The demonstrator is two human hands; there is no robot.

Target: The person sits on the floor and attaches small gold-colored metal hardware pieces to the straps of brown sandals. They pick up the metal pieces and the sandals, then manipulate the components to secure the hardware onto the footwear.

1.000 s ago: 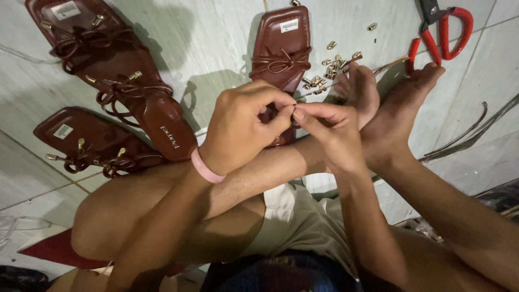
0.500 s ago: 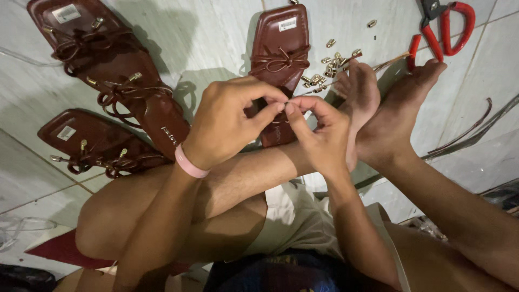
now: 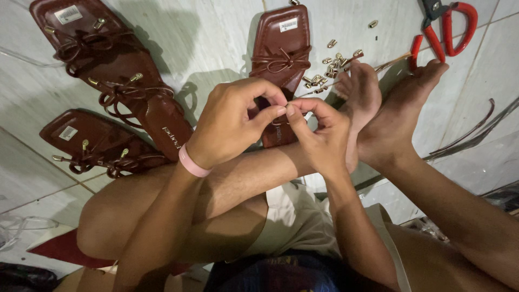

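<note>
Brown sandal (image 3: 281,59) beneath both hands, left (image 3: 232,127) and right (image 3: 319,135), fingertips pinched together.

Three brown sandals (image 3: 116,92) are seen, one pair of red-handled pliers (image 3: 440,30), and many small brass tips (image 3: 330,67).

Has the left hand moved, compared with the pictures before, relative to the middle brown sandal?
Cannot tell. The left hand lies over the middle brown sandal as before, fingertips meeting the right hand; only the camera seems shifted.
</note>
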